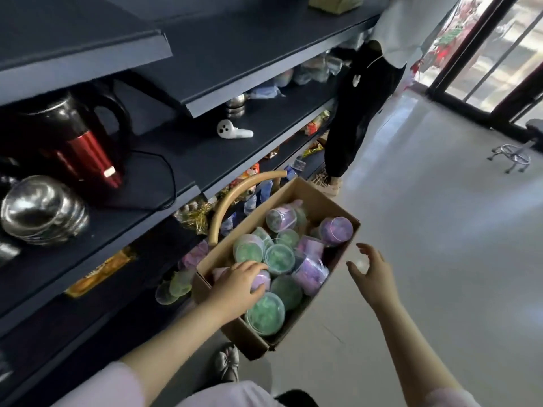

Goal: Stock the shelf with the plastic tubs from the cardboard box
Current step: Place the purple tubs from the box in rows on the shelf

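Note left hand (238, 284) curled round a purple-filled clear plastic tub (261, 279) inside the open brown cardboard box (316, 198), right hand (370, 268) spread and unladen just beside its outer wall. Judge progress early: few tubs (176, 284) on the low dark shelf (132, 289), box mostly full.

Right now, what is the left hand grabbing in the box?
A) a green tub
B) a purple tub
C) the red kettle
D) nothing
B: the left hand has fingers and thumb curled round a purple tub in the near corner of the cardboard box.
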Available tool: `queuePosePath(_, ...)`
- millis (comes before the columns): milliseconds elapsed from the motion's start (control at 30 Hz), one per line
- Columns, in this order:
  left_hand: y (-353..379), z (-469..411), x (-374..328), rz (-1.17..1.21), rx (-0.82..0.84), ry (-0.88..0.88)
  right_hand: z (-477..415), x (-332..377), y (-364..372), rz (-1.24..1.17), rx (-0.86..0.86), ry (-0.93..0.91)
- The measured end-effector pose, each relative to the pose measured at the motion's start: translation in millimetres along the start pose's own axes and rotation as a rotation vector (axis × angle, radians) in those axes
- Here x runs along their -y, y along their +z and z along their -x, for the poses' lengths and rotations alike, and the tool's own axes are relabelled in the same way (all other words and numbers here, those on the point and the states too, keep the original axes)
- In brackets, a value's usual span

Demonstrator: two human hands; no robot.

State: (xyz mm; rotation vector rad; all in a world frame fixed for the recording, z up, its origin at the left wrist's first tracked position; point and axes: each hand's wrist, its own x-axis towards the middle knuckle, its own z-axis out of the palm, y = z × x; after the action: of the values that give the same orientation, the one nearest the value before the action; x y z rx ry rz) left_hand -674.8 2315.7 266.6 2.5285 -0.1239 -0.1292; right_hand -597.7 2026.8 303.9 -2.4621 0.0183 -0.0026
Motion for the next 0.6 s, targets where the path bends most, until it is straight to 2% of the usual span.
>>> queuePosePath(133,22,-19,-8,0.094,0.035,-0.041,-27,-25,6,0.015,0.003,0.034)
queuePosePath(300,45,-44,-10,0.153,0.027,-0.156,-70,-54,31,0.063,0.133,0.077)
queuePosePath(500,72,-78,-18,0.171,-0.104,-0.403,-173,-85,51,0.195,0.409,0.006)
queuePosePath(600,95,-96,-29,0.178,-0.154,-0.543,-216,-95,62,0.245,0.459,-0.102)
